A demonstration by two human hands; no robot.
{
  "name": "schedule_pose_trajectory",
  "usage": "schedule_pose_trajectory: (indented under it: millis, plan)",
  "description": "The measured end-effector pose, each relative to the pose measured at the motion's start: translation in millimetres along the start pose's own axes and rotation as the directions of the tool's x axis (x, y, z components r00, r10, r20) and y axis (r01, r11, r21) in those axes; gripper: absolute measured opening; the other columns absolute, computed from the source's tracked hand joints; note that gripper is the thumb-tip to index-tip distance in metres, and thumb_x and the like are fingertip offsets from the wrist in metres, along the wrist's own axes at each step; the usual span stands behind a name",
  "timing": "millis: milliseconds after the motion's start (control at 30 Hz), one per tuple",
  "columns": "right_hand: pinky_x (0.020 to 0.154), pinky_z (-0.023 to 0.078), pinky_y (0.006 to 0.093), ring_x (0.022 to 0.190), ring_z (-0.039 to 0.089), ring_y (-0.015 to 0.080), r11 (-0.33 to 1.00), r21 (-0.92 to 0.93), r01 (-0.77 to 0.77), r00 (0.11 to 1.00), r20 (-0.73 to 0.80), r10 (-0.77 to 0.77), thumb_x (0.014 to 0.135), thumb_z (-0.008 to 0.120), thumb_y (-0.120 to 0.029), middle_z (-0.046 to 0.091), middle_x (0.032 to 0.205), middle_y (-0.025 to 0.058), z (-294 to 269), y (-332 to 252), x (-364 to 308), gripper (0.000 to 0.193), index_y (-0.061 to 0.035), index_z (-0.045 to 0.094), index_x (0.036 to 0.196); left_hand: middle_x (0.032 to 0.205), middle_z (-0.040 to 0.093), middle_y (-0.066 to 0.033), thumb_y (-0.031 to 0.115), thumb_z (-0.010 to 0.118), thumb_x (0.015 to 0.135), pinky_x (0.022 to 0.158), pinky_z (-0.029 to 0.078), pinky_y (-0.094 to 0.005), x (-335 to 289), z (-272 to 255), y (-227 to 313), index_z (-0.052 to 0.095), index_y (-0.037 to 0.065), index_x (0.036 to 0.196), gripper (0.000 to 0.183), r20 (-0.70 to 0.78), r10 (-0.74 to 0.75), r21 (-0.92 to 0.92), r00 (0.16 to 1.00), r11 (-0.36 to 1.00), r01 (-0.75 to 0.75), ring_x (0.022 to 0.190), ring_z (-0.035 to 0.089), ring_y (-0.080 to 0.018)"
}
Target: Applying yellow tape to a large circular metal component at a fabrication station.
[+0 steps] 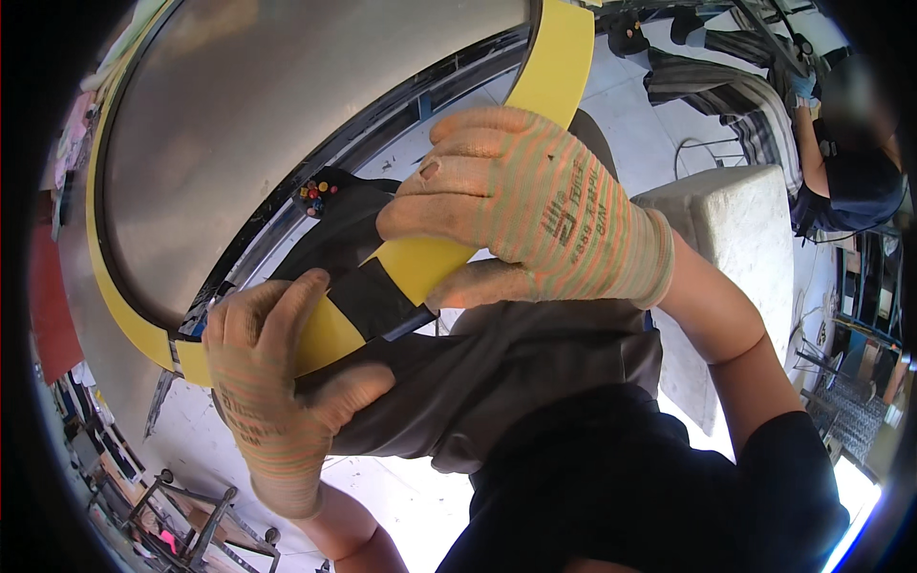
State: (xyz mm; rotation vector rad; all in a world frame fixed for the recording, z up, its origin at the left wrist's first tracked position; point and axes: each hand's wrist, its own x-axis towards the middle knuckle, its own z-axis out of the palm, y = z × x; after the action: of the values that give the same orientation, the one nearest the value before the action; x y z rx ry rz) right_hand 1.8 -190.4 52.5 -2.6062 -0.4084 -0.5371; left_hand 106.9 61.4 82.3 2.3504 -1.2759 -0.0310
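Note:
A long curved yellow band (557, 72) with a dark edge runs across my lap and round the far left. In the middle, a piece of black tape (371, 298) lies across its yellow face, the lower end hanging over the near edge. On one side of this tape my left hand (272, 368) grips the band, fingers over the top and thumb along the near side. My right hand (525, 205) wraps round the band on the other side, thumb beneath. Striped knitted gloves with worn, brownish fingers cover both hands; one right glove finger has a hole.
A large brownish metal sheet (287, 105) fills the upper left. Small coloured pieces (315, 194) sit near its edge. To my right stands a white block (731, 248); beyond it a person in striped trousers (716, 86) works. A wheeled metal frame (196, 525) stands lower left.

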Motion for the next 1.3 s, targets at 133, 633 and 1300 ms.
schedule_pose_trajectory:
  millis: [133, 633, 1300]
  plan:
    - [0.096, 0.046, 0.0403, 0.101, 0.062, 0.0255, 0.999, 0.021, 0.026, 0.999, -0.029, -0.025, 0.073, 0.076, -0.045, 0.066, 0.101, 0.0020, 1, 2, -1, 0.051, -0.0118, 0.068, 0.111, 0.111, 0.059, -0.0061, 0.058, 0.075, 0.076, 0.092, 0.040, -0.0435, -3, -3, -6, 0.068, 0.012, 0.124, 0.067, 0.061, 0.112, 0.171, 0.992, 0.978, -0.121, 0.104, 0.052, -0.0269]
    - [0.098, 0.046, 0.0411, 0.106, 0.060, 0.0261, 1.000, 0.005, 0.001, 0.999, 0.044, -0.001, 0.076, 0.072, -0.049, 0.065, 0.103, 0.0024, -4, -5, 0, 0.051, -0.0129, 0.066, 0.112, 0.067, 0.054, 0.0005, 0.080, 0.051, 0.086, 0.057, 0.041, -0.0290, -103, 71, 13, 0.061, 0.003, 0.098, 0.079, -0.045, -0.296, -0.683, 0.954, 0.706, 0.186, 0.058, 0.052, -0.0162]
    - [0.102, 0.044, 0.0442, 0.109, 0.062, 0.0307, 1.000, -0.021, -0.011, 0.997, 0.077, 0.012, 0.077, 0.075, -0.047, 0.069, 0.109, 0.0051, -8, -3, 4, 0.052, -0.0133, 0.067, 0.116, 0.093, 0.060, -0.0003, 0.062, 0.078, 0.077, 0.048, 0.036, -0.0134, -21, 115, 9, 0.049, 0.009, 0.119, 0.074, -0.005, -0.576, -0.979, 0.817, -0.165, -0.123, 0.053, 0.045, -0.0007]
